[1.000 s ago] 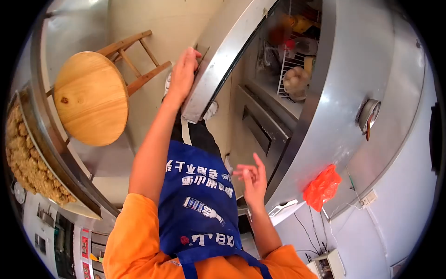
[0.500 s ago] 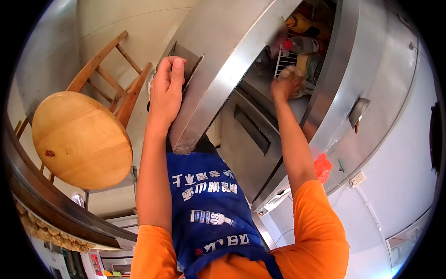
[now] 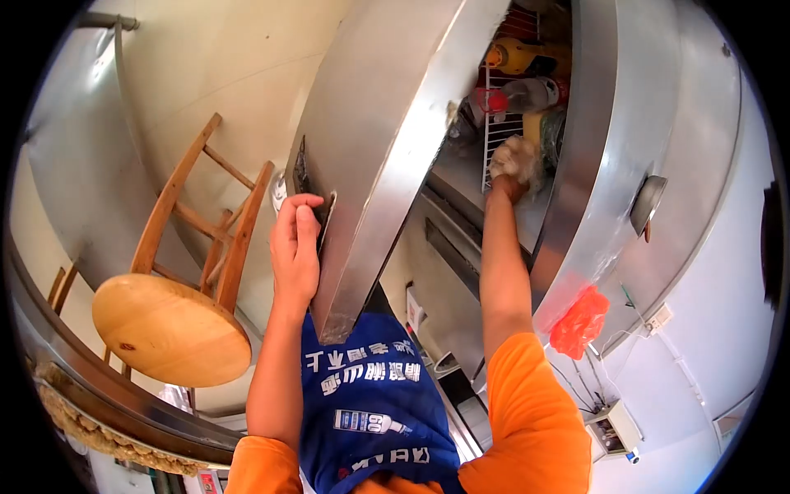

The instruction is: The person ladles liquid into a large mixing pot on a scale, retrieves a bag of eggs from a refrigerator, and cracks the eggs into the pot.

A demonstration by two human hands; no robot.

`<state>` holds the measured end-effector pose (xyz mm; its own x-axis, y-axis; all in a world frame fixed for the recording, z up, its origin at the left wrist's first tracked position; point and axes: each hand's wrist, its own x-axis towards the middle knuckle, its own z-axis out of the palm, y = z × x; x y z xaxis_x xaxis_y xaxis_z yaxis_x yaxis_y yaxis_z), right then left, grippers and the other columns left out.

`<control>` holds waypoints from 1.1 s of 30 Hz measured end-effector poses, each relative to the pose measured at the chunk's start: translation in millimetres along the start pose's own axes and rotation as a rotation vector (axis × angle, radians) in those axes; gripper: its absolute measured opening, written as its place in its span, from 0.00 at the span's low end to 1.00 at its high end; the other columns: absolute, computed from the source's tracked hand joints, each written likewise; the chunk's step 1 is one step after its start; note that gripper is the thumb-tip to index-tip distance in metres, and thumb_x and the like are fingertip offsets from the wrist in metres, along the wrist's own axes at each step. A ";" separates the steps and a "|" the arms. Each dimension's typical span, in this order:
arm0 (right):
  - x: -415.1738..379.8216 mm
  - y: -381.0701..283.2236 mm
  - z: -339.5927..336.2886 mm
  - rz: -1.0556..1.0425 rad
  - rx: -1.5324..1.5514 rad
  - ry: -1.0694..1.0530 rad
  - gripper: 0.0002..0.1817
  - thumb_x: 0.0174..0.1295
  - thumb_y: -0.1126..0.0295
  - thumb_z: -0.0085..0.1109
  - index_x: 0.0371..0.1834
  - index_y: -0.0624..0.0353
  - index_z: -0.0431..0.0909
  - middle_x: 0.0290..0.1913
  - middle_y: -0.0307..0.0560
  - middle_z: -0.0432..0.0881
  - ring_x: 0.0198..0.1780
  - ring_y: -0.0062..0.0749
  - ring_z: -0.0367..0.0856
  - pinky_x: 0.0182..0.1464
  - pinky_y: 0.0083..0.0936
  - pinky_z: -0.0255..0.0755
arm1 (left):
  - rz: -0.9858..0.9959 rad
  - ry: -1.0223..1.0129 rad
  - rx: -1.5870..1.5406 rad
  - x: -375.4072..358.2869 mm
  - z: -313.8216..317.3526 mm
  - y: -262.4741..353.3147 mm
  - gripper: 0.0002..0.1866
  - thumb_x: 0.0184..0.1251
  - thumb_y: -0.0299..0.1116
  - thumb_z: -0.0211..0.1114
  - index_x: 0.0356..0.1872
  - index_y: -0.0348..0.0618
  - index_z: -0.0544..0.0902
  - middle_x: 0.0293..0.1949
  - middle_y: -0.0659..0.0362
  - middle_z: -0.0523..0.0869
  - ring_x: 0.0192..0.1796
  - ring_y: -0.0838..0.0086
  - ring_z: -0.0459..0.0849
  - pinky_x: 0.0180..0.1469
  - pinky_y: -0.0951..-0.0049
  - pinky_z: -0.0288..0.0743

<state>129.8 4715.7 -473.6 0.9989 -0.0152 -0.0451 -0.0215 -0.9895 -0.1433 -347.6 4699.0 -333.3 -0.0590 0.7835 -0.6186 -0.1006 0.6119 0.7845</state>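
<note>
My left hand is at the outer face of the open steel fridge door, its fingers bent over the recessed handle. Inside the fridge, my right hand is closed on a clear plastic bag with something pale in it. What the bag contains is hard to make out. Just behind it lie a red-capped clear bottle and a yellow bottle, on a white wire shelf. A dark green wrapped item sits to the bag's right.
A round wooden stool and a wooden chair-like frame stand to the left. On the right is another steel door with a handle. A red plastic bag hangs below it, near a wall socket.
The view has shifted, and the door now sits lower and a little further left. My right hand has reached deeper, with the plastic bag now seen beyond its fingers. My left hand stays at the door.
</note>
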 end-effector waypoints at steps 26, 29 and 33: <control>-109.4 2.3 -95.8 -0.066 1.278 -0.128 0.16 0.77 0.68 0.45 0.49 0.70 0.78 0.47 0.54 0.85 0.46 0.40 0.84 0.56 0.35 0.80 | 0.008 0.036 0.026 5.8 0.0 -13.8 0.16 0.87 0.41 0.51 0.50 0.39 0.82 0.29 0.72 0.69 0.32 0.88 0.63 0.35 0.81 0.58; -150.8 21.0 -117.3 -0.149 1.268 -0.320 0.15 0.75 0.70 0.44 0.47 0.73 0.78 0.44 0.56 0.85 0.44 0.40 0.84 0.56 0.36 0.80 | -0.019 0.048 -0.021 5.8 4.1 -10.5 0.18 0.88 0.42 0.51 0.49 0.39 0.82 0.32 0.70 0.75 0.34 0.87 0.68 0.38 0.82 0.63; -197.7 48.9 -155.3 -0.166 1.254 -0.571 0.17 0.73 0.70 0.41 0.42 0.71 0.80 0.38 0.55 0.85 0.40 0.39 0.84 0.52 0.37 0.80 | 0.052 -0.028 0.081 7.6 -12.9 -9.0 0.19 0.88 0.44 0.50 0.48 0.39 0.82 0.35 0.68 0.80 0.37 0.85 0.73 0.43 0.82 0.70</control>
<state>-62.1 4648.0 -318.1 0.8445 0.4499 -0.2904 -0.2324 -0.1806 -0.9557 -359.9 4698.0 -345.6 -0.0345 0.8163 -0.5767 -0.0175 0.5764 0.8170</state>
